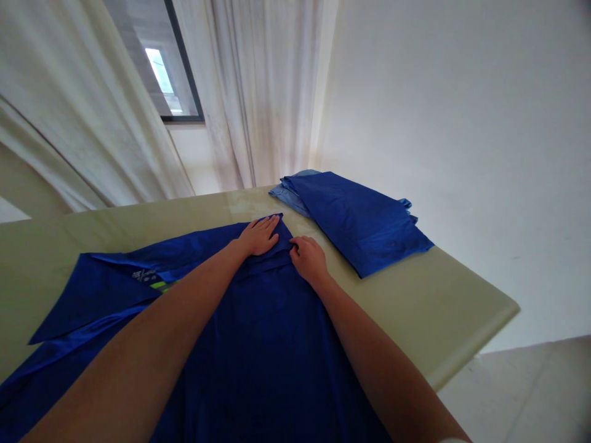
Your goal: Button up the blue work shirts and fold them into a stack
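A dark blue garment (277,344) of smooth, slightly shiny cloth lies spread over the table, running toward me past the lower edge of the view. On its left part, white lettering and a bright green-yellow strip (159,286) show, with a folded-over flap beside them. My left hand (259,235) lies flat on the cloth near its far corner, fingers stretched out. Just to the right, my right hand (308,257) has its fingers curled together, pinching the garment's right edge. My forearms hide some of the cloth.
The pale yellow-green table (415,307) has a rounded corner at the right. Folded blue cloth (360,221), with lighter blue cloth partly under it, lies at the far right of the table. Whitish curtains (263,92), a window (161,67) and a white wall (452,123) stand behind.
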`<state>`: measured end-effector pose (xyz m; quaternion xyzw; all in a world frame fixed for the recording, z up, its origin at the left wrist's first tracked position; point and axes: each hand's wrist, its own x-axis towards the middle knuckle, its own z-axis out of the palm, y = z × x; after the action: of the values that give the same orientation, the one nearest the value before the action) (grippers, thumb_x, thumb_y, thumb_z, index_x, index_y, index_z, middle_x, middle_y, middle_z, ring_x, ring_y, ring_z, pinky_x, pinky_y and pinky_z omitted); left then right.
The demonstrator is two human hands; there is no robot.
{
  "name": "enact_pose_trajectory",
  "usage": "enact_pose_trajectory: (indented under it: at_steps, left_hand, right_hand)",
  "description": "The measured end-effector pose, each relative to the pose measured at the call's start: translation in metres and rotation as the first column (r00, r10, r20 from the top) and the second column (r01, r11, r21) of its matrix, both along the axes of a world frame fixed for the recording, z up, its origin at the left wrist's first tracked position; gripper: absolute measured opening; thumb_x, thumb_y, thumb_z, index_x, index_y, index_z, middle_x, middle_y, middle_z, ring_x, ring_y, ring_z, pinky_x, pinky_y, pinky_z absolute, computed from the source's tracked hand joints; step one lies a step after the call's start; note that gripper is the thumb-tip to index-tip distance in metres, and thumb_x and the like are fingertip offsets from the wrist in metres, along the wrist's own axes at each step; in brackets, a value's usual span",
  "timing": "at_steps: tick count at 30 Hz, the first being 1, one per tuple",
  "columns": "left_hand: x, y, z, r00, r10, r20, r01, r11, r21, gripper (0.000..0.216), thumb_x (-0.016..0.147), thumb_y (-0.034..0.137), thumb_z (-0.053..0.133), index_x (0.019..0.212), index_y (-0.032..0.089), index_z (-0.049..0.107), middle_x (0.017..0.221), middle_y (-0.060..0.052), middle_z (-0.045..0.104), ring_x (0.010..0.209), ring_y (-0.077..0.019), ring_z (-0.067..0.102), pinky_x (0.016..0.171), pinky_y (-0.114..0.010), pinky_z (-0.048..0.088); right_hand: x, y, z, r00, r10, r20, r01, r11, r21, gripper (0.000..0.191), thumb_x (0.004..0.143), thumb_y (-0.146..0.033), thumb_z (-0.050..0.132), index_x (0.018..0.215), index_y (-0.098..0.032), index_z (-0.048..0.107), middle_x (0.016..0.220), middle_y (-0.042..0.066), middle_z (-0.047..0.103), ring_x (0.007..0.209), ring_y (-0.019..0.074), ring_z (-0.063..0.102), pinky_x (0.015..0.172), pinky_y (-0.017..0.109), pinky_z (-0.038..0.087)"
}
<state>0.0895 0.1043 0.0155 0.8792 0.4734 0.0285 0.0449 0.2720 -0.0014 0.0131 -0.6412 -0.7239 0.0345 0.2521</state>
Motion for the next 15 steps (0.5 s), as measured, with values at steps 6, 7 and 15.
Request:
enact_pose_trajectory:
  at_steps: [6, 7, 15]
  left_hand:
    - [0.009, -0.016, 0.007, 0.995, -0.059, 0.086, 0.048, 0.991, 0.124, 0.07, 0.105, 0.049, 0.021, 0.166, 0.015, 0.02, 0.172, -0.01, 0.024, 0.159, -0.0249, 0.023, 0.129, -0.047, 0.016]
    - [0.009, -0.017, 0.006, 0.995, -0.081, 0.061, 0.074, 0.991, 0.111, 0.068, 0.105, 0.047, 0.022, 0.165, 0.016, 0.022, 0.172, -0.01, 0.025, 0.159, -0.0248, 0.023, 0.13, -0.047, 0.015]
    - [0.02, -0.004, 0.004, 0.998, -0.063, -0.019, 0.064, 0.997, 0.032, 0.069, 0.101, 0.035, 0.029, 0.164, 0.006, 0.024, 0.171, -0.014, 0.024, 0.158, -0.0259, 0.026, 0.128, -0.045, 0.021]
  right_hand:
    - [-0.003, -0.002, 0.004, 1.0, -0.028, 0.013, 0.028, 0.999, -0.04, 0.035, 0.097, -0.02, 0.05, 0.127, -0.018, 0.068, 0.118, 0.011, 0.075, 0.109, 0.0249, 0.068, 0.095, 0.033, 0.05]
    - [-0.004, -0.002, 0.004, 1.0, -0.003, 0.016, 0.004, 0.999, -0.034, 0.035, 0.097, -0.019, 0.049, 0.126, -0.018, 0.068, 0.119, 0.01, 0.075, 0.11, 0.0243, 0.068, 0.096, 0.032, 0.049]
    - [-0.007, -0.003, 0.003, 0.994, 0.01, 0.111, -0.01, 1.0, -0.002, 0.038, 0.097, -0.018, 0.048, 0.132, -0.016, 0.062, 0.116, 0.012, 0.074, 0.109, 0.0255, 0.068, 0.098, 0.034, 0.048]
